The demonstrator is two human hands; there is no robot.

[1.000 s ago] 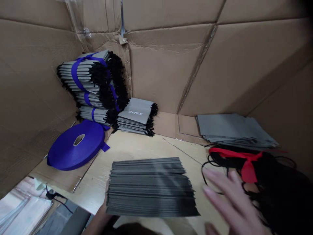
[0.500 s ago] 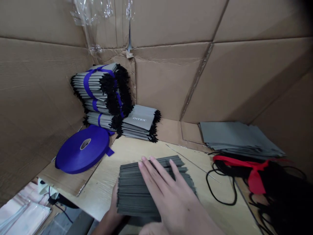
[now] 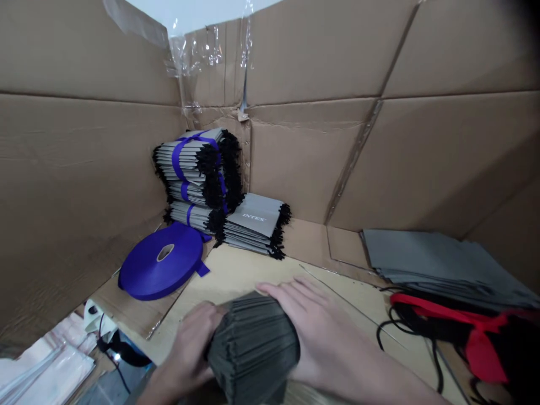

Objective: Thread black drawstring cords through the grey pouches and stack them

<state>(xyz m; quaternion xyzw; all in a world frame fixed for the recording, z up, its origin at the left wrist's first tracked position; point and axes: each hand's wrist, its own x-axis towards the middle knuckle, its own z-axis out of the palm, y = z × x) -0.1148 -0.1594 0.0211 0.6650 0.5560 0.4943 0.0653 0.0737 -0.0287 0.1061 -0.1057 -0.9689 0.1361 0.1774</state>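
A thick stack of dark grey fabric pieces (image 3: 255, 349) is squeezed between my two hands above the near part of the table, its many layered edges facing me. My left hand (image 3: 196, 343) is wrapped round the stack's left side. On the right side, my right hand (image 3: 306, 318) presses with its thumb near the top edge. Beyond my hands lies a stack of grey pouches (image 3: 253, 216) printed INTEX, with black cord ends at their sides.
Purple-tied grey bundles (image 3: 189, 163) stand in the back left corner, behind a purple ribbon roll (image 3: 160, 264). At right lie flat grey fabric sheets (image 3: 426, 256) and black cords tied with a red strip (image 3: 485, 349). Cardboard walls (image 3: 307, 152) enclose the table (image 3: 236, 264).
My right hand has moved from lying flat on top of the stack to gripping its right side. The stack is now compressed and tilted. The camera view has shifted.
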